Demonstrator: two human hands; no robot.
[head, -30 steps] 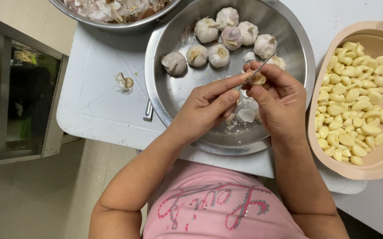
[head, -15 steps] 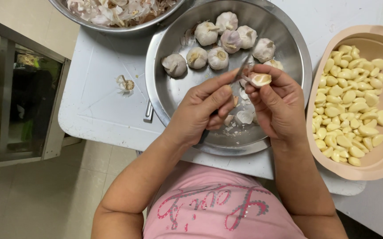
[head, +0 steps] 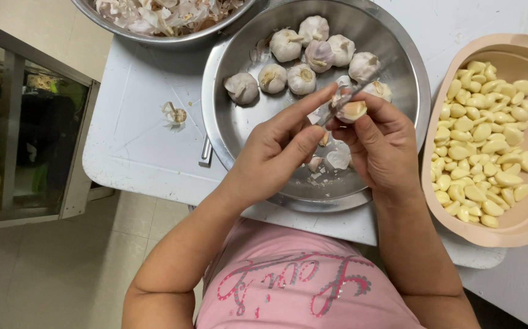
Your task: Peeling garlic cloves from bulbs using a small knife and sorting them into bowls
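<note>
Far left of frame: a glass-fronted cabinet (head: 26, 134) is seen below the counter (head: 136, 140) edge. A loose garlic scrap (head: 177, 114) lies on the bare white counter, left of centre. Upper left: a steel bowl of skins (head: 172, 18) is cut off by the top edge. Centre: a large steel bowl (head: 239, 131) holds whole garlic bulbs (head: 303, 58) in its upper half, with peel bits (head: 337, 159) lower down. Both hands are held together over this bowl. The left hand (head: 276, 152) is pinched with thumb and forefinger at the clove's skin; a thin knife blade (head: 352, 91) shows between the hands, but which hand grips it cannot be told. The right hand (head: 383, 149) is closed on a garlic clove (head: 352, 111), partly peeled, at frame centre just above the peel bits. Right edge: a beige tub (head: 520, 228) is filled with peeled cloves (head: 483, 140), well apart from the hands.
</note>
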